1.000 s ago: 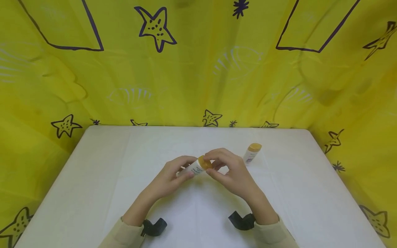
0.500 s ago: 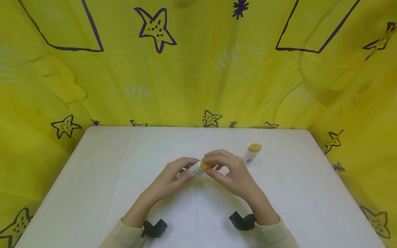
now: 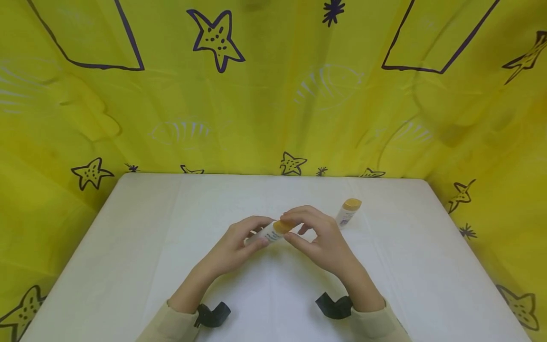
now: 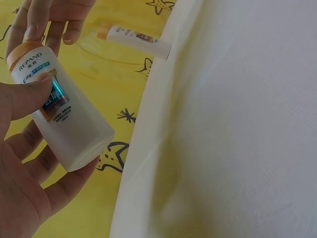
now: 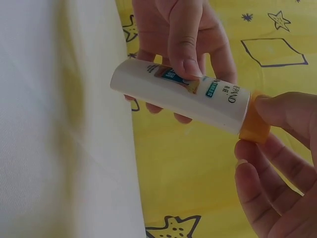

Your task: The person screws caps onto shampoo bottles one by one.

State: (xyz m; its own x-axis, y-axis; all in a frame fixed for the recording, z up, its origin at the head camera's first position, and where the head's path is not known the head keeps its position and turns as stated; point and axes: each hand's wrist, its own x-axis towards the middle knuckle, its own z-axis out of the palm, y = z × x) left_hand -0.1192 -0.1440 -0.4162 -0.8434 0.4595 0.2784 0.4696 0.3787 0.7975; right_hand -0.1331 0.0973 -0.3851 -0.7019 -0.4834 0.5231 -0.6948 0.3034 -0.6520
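A white bottle [image 5: 163,91] with an orange cap [image 5: 255,119] and a printed label is held tilted above the table, between both hands. My left hand [image 3: 239,242] grips its body, the thumb lying over the label and the fingers behind, as the left wrist view shows. At the other end my right hand [image 3: 318,237] pinches the cap between thumb and fingers. A second white bottle [image 3: 345,217] with an orange cap stands upright on the table, just beyond the right hand; the left wrist view shows this other bottle [image 4: 141,42] too.
The white-covered table [image 3: 128,247] stretches out beneath the hands. A yellow curtain [image 3: 256,95] with drawn stars surrounds its back and sides. Black wrist mounts [image 3: 213,314] sit at both cuffs.
The held bottle has turned about its long axis, so its print faces differently. The right fingers have shifted slightly on the cap. The standing bottle has stayed put.
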